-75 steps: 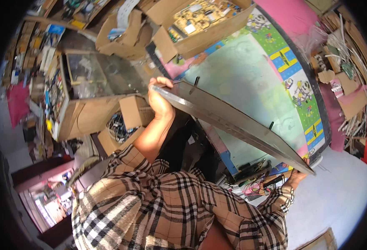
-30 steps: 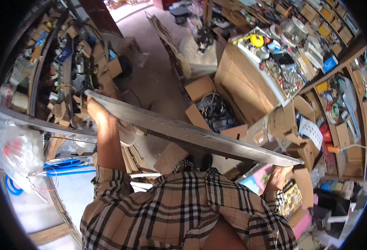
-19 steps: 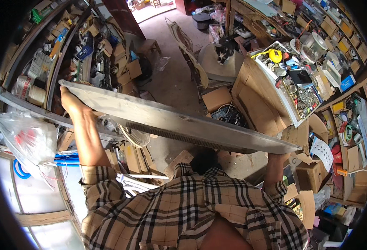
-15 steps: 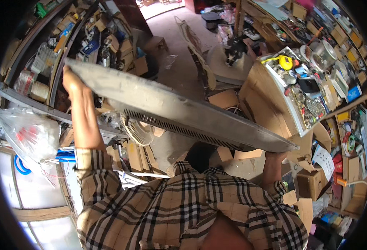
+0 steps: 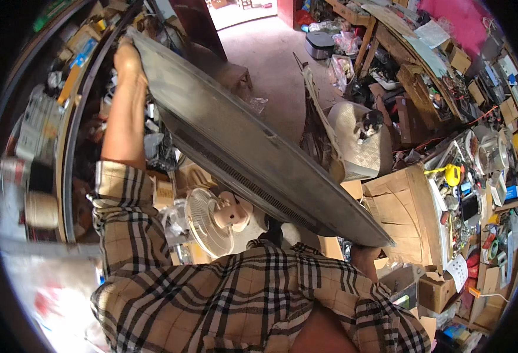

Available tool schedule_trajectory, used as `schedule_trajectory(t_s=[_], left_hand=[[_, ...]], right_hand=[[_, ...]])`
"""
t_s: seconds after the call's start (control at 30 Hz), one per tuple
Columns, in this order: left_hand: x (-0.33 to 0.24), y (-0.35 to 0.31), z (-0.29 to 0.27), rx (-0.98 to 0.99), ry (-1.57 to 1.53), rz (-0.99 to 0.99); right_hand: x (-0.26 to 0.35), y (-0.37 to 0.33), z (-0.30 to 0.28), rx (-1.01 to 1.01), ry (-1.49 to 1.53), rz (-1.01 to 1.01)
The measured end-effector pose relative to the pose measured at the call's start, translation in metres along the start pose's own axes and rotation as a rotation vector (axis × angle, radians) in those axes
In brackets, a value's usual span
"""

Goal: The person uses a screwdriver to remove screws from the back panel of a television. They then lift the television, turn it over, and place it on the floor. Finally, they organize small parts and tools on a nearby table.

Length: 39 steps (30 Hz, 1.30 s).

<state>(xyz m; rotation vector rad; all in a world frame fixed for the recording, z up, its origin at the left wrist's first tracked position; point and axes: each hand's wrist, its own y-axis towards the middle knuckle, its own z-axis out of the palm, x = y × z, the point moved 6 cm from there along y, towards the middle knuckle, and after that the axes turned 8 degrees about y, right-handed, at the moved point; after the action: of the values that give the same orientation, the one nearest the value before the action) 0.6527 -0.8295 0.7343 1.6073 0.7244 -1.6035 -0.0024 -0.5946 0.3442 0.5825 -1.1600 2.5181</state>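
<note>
Since half a second before, the vented grey panel (image 5: 259, 144) had swung to a steeper slant, its left end going farther off and its right end coming nearer. It hung aslant before the chest. The left hand (image 5: 128, 62) gripped its far left end; the right hand (image 5: 365, 257) met the near right end, its fingers hidden, so their closure could not be told. Judged by eye, it was stiff and more unwieldy than heavy, its smooth face perhaps slippery, best held by opposite ends. Scuffed, dull grey sheeting bore a narrow slotted strip (image 5: 247, 183), ribbed beside the round, cream-coloured guard of a fan (image 5: 205, 223) beyond soft plaid cloth sleeves (image 5: 124, 194).
</note>
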Motion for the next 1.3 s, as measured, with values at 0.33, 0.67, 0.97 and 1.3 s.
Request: schedule_trajectory(t_s=[0.33,0.67,0.97,1.3], left_hand=[[-0.162,0.15,0.097,0.178,0.004,0.239],[-0.258,0.234,0.191,0.184,-0.049,0.44],[-0.284,0.335,0.34,0.261,-0.125,0.489],[-0.227,0.506,0.529,0.35,-0.262,0.469]], right_hand=[[-0.097,-0.015,0.222,0.218,0.08,0.176],[-0.202,0.072,0.457,0.381,0.315,0.232],[-0.223,0.171,0.626,0.422,0.44,0.174],[-0.187,0.289,0.729,0.4,0.569,-0.179]])
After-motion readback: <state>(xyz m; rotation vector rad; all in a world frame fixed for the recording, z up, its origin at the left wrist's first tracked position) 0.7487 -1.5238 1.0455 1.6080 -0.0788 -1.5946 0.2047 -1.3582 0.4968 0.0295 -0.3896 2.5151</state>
